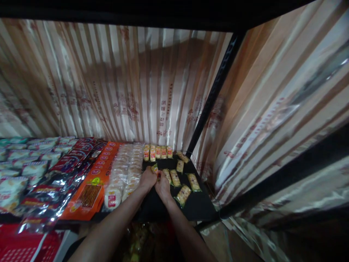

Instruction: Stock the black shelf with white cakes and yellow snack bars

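Two bare hands meet over a dark shelf surface (pixel 201 207). The left hand (pixel 147 179) is curled, fingertips pinching a small yellow glossy wrapped snack packet (pixel 154 168) at its far edge. The right hand (pixel 163 186) presses against the left, fingers bunched; whether it grips the same packet cannot be told.

Right of the right hand: loose yellow-and-red oblong packets (pixel 183 194), shiny film, lying flat at mixed angles, just beside the knuckles, apart from one another. Beyond both hands: a tidy row of upright yellow packets (pixel 157 152) of the same kind, set side by side at the back of the shelf.

Just left of the left hand: two long clear-film sleeves of round pale crackers (pixel 124 174), discs stacked on edge, the nearest one close to the wrist. Further left: a flat orange printed pack (pixel 94 183), then dark red crinkled foil bags (pixel 68 163), then white-and-green pillow bags (pixel 16 174) at the far left.

Behind and to the right of the shelf: a pleated, satiny beige striped curtain (pixel 122 83), reflective folds. A black metal upright post (pixel 212 94) rises from the back right corner, past the loose packets.
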Demonstrator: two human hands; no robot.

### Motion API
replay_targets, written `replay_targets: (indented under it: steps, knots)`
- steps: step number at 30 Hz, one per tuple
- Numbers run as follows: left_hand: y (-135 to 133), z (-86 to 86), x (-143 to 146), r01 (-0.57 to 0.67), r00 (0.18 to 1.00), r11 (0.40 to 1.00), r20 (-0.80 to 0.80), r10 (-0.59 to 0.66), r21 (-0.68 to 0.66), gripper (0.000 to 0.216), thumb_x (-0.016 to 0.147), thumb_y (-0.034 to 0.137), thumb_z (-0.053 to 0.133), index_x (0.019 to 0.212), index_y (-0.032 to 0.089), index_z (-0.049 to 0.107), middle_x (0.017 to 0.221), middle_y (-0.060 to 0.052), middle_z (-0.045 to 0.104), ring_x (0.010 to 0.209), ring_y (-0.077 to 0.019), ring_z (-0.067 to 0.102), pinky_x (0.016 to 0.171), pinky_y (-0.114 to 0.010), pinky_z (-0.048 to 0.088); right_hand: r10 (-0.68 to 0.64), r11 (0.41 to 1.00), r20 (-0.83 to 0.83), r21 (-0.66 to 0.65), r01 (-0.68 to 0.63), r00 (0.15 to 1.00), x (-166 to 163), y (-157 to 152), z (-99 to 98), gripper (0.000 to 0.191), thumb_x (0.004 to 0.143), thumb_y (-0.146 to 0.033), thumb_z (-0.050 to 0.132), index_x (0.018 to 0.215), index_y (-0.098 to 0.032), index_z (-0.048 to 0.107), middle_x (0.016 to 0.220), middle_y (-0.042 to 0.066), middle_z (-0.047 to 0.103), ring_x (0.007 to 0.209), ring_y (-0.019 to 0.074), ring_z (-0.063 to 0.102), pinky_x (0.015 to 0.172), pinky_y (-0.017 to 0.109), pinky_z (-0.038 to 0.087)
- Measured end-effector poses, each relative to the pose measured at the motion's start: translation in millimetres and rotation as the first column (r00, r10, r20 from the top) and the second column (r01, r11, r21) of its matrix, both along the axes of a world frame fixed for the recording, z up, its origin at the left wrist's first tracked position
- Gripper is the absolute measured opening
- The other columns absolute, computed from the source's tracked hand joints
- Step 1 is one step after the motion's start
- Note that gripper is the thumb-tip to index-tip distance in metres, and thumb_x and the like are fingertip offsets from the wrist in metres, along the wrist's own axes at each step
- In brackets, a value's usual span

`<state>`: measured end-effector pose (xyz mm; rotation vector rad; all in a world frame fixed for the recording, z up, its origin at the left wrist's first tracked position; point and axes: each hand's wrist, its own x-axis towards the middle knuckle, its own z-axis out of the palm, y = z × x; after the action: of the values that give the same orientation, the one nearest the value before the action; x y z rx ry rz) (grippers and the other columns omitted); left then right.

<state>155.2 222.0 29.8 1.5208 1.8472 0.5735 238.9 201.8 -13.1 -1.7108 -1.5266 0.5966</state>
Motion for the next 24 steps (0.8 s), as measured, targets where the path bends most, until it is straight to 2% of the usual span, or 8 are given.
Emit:
replay_targets:
  steps: [6, 10, 13, 18, 24]
  knots:
    - [17, -8.7, 20, 0.027, 1.000, 0.999, -0.004, -0.027, -0.041, 0.032, 0.080, 0.032, 0.046, 0.105, 0.015, 0.056, 0.108, -0.015, 0.065, 0.100, -0.0251, 0.061, 0.078, -0.030, 0.044, -0.106, 0.994, -0.007, 0.018, 0.106, 0.994, 10, 15, -1.2, 0.023, 0.077, -0.017, 0.045, 0.095, -0.011, 0.057, 0.085, 0.014, 0.067, 0.078, 0.0211, 0.063, 0.068, 0.028, 0.046]
    - [20, -7.3, 36, 0.046, 0.998, 0.998, -0.031, -0.047, -0.033, 0.032, 0.081, 0.031, 0.044, 0.106, 0.013, 0.057, 0.107, -0.016, 0.065, 0.100, -0.0259, 0.060, 0.080, -0.031, 0.044, -0.178, 0.984, 0.063, -0.018, 0.179, 0.982, 21, 17, -2.9, 0.024, 0.079, -0.020, 0.044, 0.097, -0.012, 0.057, 0.086, 0.015, 0.066, 0.080, 0.0231, 0.063, 0.066, 0.029, 0.045]
    - [25, -4.7, 41, 0.028, 0.998, 0.999, -0.050, -0.029, -0.018, 0.031, 0.082, 0.030, 0.045, 0.105, 0.015, 0.058, 0.107, -0.014, 0.065, 0.101, -0.0242, 0.060, 0.081, -0.030, 0.044, -0.171, 0.985, 0.142, -0.011, 0.174, 0.975, 26, 24, -5.3, 0.024, 0.080, -0.022, 0.043, 0.097, -0.013, 0.057, 0.087, 0.014, 0.066, 0.081, 0.0236, 0.062, 0.067, 0.030, 0.044]
    - [41, -3.7, 39, -0.014, 0.997, 1.000, -0.069, 0.014, -0.007, 0.030, 0.082, 0.026, 0.045, 0.103, 0.015, 0.061, 0.107, -0.014, 0.063, 0.100, -0.0223, 0.060, 0.081, -0.028, 0.044, -0.090, 0.996, 0.235, 0.011, 0.090, 0.968, 27, 45, -2.1, 0.023, 0.080, -0.020, 0.043, 0.095, -0.013, 0.058, 0.087, 0.013, 0.064, 0.082, 0.0219, 0.061, 0.067, 0.028, 0.043]
    - [56, -2.0, 37, -0.030, 1.000, 0.996, 0.004, 0.030, 0.088, 0.030, 0.083, 0.020, 0.041, 0.103, 0.012, 0.061, 0.110, -0.015, 0.061, 0.106, -0.0209, 0.055, 0.087, -0.026, 0.040, -0.184, 0.981, 0.282, -0.004, 0.193, 0.941, 29, 71, 4.3, 0.030, 0.081, -0.024, 0.043, 0.106, -0.014, 0.056, 0.095, 0.013, 0.063, 0.085, 0.0227, 0.061, 0.066, 0.029, 0.042]
